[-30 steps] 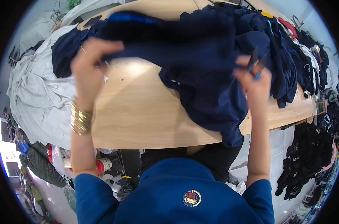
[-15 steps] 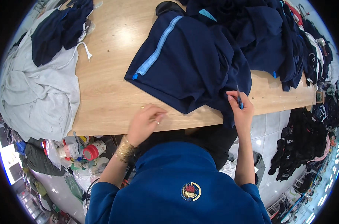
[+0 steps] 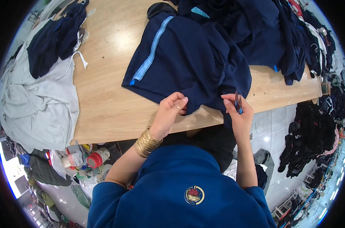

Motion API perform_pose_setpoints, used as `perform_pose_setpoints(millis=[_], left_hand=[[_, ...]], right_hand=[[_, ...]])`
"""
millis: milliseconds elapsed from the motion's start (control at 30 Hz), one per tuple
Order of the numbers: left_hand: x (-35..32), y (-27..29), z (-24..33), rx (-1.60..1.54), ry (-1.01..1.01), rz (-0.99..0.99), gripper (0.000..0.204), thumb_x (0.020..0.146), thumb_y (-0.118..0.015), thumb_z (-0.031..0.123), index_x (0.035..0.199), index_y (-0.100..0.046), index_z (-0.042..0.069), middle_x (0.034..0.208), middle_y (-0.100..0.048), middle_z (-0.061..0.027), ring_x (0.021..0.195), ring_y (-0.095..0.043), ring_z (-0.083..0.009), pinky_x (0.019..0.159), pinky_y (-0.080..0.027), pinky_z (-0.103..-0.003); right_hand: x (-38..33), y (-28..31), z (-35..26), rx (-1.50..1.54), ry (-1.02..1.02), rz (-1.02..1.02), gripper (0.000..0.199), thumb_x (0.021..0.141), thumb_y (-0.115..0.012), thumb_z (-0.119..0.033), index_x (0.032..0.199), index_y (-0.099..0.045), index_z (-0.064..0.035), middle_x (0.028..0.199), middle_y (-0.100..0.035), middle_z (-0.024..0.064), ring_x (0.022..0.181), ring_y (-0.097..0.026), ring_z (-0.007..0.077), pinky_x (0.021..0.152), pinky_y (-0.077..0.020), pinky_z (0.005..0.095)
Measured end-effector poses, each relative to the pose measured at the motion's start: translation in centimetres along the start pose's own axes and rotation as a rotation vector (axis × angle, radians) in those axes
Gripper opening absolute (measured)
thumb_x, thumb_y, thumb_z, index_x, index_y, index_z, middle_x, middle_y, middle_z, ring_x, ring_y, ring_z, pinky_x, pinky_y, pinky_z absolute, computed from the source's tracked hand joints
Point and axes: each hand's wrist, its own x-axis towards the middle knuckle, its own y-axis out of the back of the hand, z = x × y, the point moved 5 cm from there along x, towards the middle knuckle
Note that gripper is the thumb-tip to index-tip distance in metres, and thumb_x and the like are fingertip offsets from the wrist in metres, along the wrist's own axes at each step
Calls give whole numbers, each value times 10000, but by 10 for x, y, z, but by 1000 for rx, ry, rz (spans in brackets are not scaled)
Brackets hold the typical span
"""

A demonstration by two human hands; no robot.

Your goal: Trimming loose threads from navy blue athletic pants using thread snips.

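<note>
Left hand: The left hand (image 3: 169, 113), wearing rings and a stack of gold-coloured metal bangles (image 3: 147, 143), has its fingers curled in and its thumb pressed against them, pinching the near edge of a navy-blue fabric garment (image 3: 187, 60).

Right hand: The right hand (image 3: 239, 116) is partly closed around small snips with dark blades and a blue handle (image 3: 239, 105), blades pointing away from the person. Its thumb and forefinger meet at the garment's near edge, to the right of the left hand; whether they pinch the fabric, I cannot tell.

Navy garment: It lies spread on a pale wood-look table (image 3: 100, 102), in front of the person, with folds on its right and a corner hanging over the near edge. A light-blue strip of tape (image 3: 153, 49) runs along its left side.

Table's left: A light-grey cloth heap (image 3: 39, 110) drapes there, with a smaller navy fabric piece (image 3: 54, 49) on top.

Table's far right: A pile of dark navy garments (image 3: 263, 41) lies beyond the right hand.
</note>
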Motion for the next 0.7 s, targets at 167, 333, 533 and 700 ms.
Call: perform_pose_setpoints(millis=[167,333,533,700], left_hand=[[-10,-6,12,22,10,37,98,916,-533,163,976,-556,89,782,-572,58,691,-495,-16,649,-398,-167],[-19,-21,10,-12,-35,-132,238,923,-497,112,1145,-530,33,1012,-603,-19,886,-575,-85,814,-445,-226],[-19,17,15,391,-91,-201,321,866,-560,59,1183,-518,29,1153,-574,-91,1066,-544,-169,913,-431,-302],[-30,70,73,1387,-715,644,319,721,-633,9,1027,-612,95,1095,-580,-91,995,-525,-274,869,-421,-362]], right_hand=[[-7,-16,-1,155,-76,-46,91,851,-593,-46,919,-653,-42,705,-535,-38,655,-435,17,581,-335,164],[-9,-47,-12,140,-34,-173,264,744,-707,-68,989,-618,-27,738,-541,-4,685,-508,65,604,-402,200],[-6,-35,10,-219,80,-114,122,744,-680,-46,821,-599,5,705,-557,62,627,-546,170,580,-418,250],[-10,-24,17,-184,3,-74,130,750,-673,-35,837,-592,18,744,-536,54,641,-519,155,581,-392,238]])
